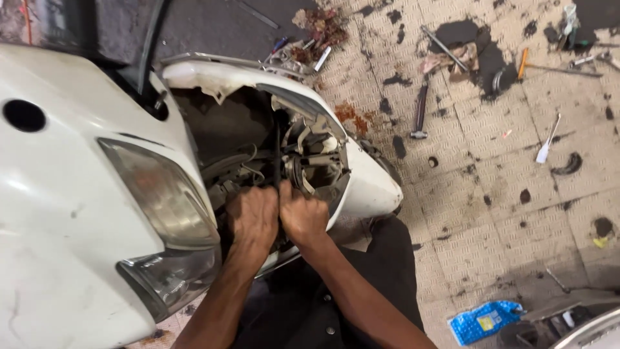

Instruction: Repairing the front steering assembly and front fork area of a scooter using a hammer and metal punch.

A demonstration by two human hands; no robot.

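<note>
Both your hands, left hand (253, 216) and right hand (302, 216), are fisted on the black cable (278, 158) inside the white scooter's (64, 213) open front cowl. Mid-pull, likely; next needs steady tension, watch nearby wiring.

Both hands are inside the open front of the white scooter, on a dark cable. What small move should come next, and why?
Probably draw the dark cable gently toward the body: left hand and right hand sit close together at its lower end, and it runs up among the wiring.
</note>
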